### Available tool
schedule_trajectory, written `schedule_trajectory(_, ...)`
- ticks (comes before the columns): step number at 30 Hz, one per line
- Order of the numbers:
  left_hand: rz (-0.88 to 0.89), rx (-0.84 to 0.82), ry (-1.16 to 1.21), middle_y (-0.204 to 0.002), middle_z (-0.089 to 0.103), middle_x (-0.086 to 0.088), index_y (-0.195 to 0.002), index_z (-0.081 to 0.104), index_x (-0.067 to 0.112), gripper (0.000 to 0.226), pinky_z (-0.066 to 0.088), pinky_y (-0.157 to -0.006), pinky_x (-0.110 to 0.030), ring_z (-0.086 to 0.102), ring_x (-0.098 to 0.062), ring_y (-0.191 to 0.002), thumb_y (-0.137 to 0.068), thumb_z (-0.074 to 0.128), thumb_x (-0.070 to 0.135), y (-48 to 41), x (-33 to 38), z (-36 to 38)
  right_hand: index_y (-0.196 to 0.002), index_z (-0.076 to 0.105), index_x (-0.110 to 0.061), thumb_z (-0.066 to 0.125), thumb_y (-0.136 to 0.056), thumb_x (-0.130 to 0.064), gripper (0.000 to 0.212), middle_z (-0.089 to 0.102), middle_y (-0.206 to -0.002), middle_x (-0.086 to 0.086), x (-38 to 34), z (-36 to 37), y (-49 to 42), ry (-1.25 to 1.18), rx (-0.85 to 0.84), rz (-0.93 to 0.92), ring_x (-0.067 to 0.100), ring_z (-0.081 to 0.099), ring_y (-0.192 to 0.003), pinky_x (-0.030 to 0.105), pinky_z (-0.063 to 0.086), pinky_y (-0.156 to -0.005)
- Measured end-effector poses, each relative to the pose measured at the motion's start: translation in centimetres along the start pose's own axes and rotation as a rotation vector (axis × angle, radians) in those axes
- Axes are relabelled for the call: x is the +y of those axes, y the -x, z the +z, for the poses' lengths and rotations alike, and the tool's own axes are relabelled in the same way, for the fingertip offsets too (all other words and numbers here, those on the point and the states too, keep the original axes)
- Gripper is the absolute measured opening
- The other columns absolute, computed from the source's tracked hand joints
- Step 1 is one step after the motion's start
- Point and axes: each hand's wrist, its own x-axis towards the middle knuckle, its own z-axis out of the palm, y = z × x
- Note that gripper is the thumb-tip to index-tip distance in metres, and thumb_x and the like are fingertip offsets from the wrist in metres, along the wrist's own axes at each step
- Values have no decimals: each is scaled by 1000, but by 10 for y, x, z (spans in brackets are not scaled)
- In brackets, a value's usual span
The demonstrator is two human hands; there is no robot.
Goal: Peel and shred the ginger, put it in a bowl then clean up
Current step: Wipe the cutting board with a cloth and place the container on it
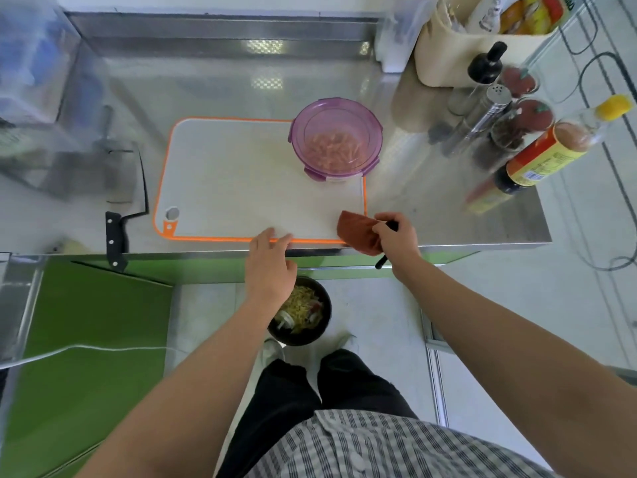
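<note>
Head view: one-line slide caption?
Right hand holds brown cloth on cutting board corner; left hand at its near edge; ginger shreds in purple bowl.

No legible text, sauce bottle (551, 146) label blurred (only coloured smudges), packet (532, 12) print at the back unreadable

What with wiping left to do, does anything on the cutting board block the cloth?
Only the purple bowl, on the cutting board's far right corner, and the left hand at its near edge. Nothing else visible lies before the cloth in the right hand.

Shredded ginger (336, 151) in purple bowl (300, 131), far-R corner of board (241, 181).
</note>
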Motion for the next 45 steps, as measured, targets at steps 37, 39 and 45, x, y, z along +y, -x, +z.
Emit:
schedule_trajectory(37, 170, -28, -160, -152, 33, -19, -135, 54, 17, 48, 28, -103, -63, 29, -43, -139, -88, 64, 19, -46, 79, 44, -115, 63, -10, 52, -76, 4, 43, 56, -113, 15, 6, -80, -80, 583, 211, -513, 34, 49, -103, 32, 37, -90)
schedule_trajectory(39, 182, -75, -221, -155, 29, -16, -143, 45, 18, 57, 26, -106, -62, 25, -41, -142, -89, 62, 27, -50, 77, 39, -123, 60, -17, 54, -80, -4, 45, 52, -119, 14, 4, -77, -83, 684, 235, -476, 35, 45, -106, 37, 38, -92)
schedule_trajectory(45, 111, 47, -454, -143, 38, -17, -132, 48, 26, 61, 36, -96, -58, 36, -40, -128, -76, 69, 41, -45, 51, 20, -108, 60, -14, 65, -75, -13, 34, 49, -111, 11, 7, -49, -53, 633, 5, -457, 33, 53, -97, 36, 46, -79)
